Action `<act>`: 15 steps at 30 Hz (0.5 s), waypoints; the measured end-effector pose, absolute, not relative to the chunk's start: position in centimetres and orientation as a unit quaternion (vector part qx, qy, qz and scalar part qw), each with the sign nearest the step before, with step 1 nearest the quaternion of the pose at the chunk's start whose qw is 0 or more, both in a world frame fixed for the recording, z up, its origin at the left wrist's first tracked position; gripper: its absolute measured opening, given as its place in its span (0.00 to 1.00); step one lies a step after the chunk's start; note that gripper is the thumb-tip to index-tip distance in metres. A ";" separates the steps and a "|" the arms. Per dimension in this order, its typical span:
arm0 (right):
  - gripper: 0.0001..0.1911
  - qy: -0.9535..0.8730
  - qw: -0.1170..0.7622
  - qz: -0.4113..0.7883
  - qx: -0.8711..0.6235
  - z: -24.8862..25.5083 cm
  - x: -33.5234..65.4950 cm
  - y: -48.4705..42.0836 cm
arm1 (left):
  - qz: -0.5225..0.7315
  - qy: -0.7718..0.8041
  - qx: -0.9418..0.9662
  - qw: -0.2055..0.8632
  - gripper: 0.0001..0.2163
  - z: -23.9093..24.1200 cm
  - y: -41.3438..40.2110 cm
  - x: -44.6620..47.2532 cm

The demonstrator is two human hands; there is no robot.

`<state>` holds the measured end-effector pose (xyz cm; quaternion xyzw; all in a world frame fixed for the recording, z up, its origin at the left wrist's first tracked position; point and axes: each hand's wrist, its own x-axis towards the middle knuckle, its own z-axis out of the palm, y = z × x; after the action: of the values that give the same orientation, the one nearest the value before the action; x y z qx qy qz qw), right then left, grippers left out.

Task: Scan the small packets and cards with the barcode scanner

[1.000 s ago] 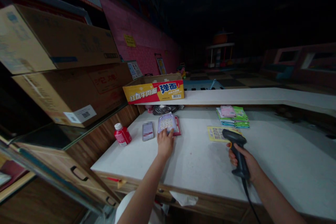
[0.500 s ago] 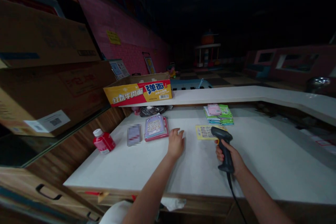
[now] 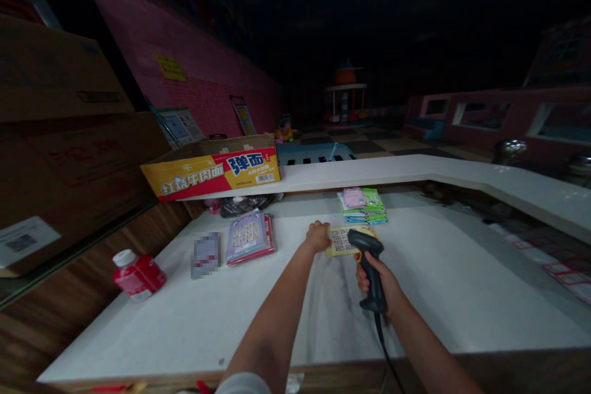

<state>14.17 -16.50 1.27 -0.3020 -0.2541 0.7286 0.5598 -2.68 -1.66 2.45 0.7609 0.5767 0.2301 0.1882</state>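
Note:
In my right hand [image 3: 379, 280] is a black barcode scanner [image 3: 373, 271], gripped by its handle, its head over the right part of a yellow flat packet [image 3: 340, 241]. That packet lies on the white counter [image 3: 221, 332] and bears a printed grid of small pictures. My left hand [image 3: 318, 236] is at the packet's left edge, fingers curled and closed on it. Behind the packet sits a pile of green, blue and pink packets [image 3: 364, 206]. Left of my left hand lies a stack of purple and red packets [image 3: 249, 237].
A red bottle with a white cap [image 3: 141, 274] stands at the left, near a blurred-out small item [image 3: 205, 255]. An open noodle carton [image 3: 217, 172] rests on the raised ledge [image 3: 383, 169]. Large cardboard boxes [image 3: 83, 154] are stacked at far left. The scanner's cable [image 3: 385, 348] hangs toward me.
My left hand has moved from the bare counter beside the purple stack to the yellow packet's left edge. The view has shifted right; the scanner stays over the packet in my right hand.

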 end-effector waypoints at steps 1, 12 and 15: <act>0.21 -0.253 0.560 0.729 -0.301 1.2 14.2 -16.5 | 0.217 0.589 0.756 0.185 0.18 2.6 -1.8 -2.8; 0.18 -0.249 0.563 0.733 -0.288 1.4 14.5 -17.1 | 0.324 0.593 0.609 0.415 0.15 2.3 -4.3 -6.0; 0.18 -0.256 0.565 0.735 -0.275 1.7 14.5 -17.5 | 0.329 0.580 0.581 0.467 0.10 2.5 -6.3 -7.4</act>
<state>14.49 -17.54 1.67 -0.2749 -0.2564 0.7347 0.5647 -7.39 -6.26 2.53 0.5812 0.5796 0.3294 0.4667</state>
